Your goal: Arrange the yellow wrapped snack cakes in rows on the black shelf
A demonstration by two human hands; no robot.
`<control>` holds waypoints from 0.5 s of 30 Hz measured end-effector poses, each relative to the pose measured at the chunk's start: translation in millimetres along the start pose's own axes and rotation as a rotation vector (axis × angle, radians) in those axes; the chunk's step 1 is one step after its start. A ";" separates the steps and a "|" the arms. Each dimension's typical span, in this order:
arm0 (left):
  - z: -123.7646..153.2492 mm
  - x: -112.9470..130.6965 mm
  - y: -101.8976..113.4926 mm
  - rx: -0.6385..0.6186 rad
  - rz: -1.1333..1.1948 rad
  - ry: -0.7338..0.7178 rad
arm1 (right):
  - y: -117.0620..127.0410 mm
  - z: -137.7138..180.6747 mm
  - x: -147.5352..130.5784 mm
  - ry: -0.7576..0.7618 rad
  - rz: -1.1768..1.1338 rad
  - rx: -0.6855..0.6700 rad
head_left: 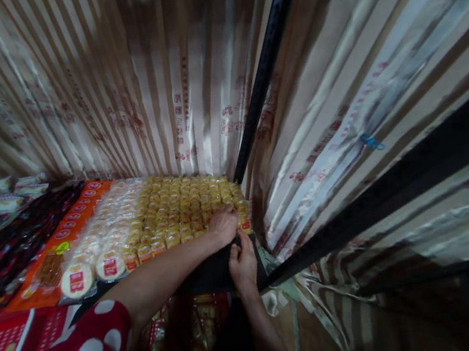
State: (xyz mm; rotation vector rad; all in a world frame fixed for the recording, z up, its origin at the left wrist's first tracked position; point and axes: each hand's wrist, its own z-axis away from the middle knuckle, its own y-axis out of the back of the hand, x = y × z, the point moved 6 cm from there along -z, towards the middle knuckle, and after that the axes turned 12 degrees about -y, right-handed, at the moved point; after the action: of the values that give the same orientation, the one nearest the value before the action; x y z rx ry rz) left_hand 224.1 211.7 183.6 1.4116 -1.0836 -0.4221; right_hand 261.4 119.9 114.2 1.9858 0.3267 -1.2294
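Observation:
My left hand (pixel 224 226) reaches across to the front right end of rows of small yellow wrapped packets (pixel 180 203), its fingers curled down over the front row. Just below it, my right hand (pixel 243 263) is raised at the shelf's front edge, its thumb and fingers bent together, tips close to my left fingers. What either hand holds is hidden or too small to make out. One yellow packet with a red label (pixel 245 222) shows right beside my left hand.
Left of the yellow packets lie white round packets (pixel 111 265), an orange bag (pixel 75 227) and dark wrapped strips (pixel 23 237). A black shelf post (pixel 263 67) rises at the corner. Striped printed sheeting (pixel 181 76) hangs behind, with a blue tie (pixel 372 142) at right.

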 end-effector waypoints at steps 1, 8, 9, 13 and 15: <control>-0.7 -0.7 -0.9 0.004 -0.007 0.000 | -2.9 -0.9 1.2 0.006 0.009 0.006; -2.1 -9.5 -7.4 0.044 -0.038 0.045 | -19.8 -3.1 8.0 0.016 0.088 0.032; -2.8 -11.1 -7.9 0.049 -0.039 0.053 | -21.5 -3.7 8.4 0.024 0.094 0.028; -2.2 -13.4 -7.2 0.090 -0.023 0.042 | -24.2 -5.1 12.1 0.039 0.086 0.027; 3.3 -8.6 -8.0 0.105 -0.017 -0.018 | -24.4 -5.6 15.8 0.026 0.068 0.022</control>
State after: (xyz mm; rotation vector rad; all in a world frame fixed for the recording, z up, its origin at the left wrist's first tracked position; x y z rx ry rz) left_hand 220.1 215.2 172.6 1.5126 -1.1229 -0.3954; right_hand 259.1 137.8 90.7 2.0169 0.2571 -1.1697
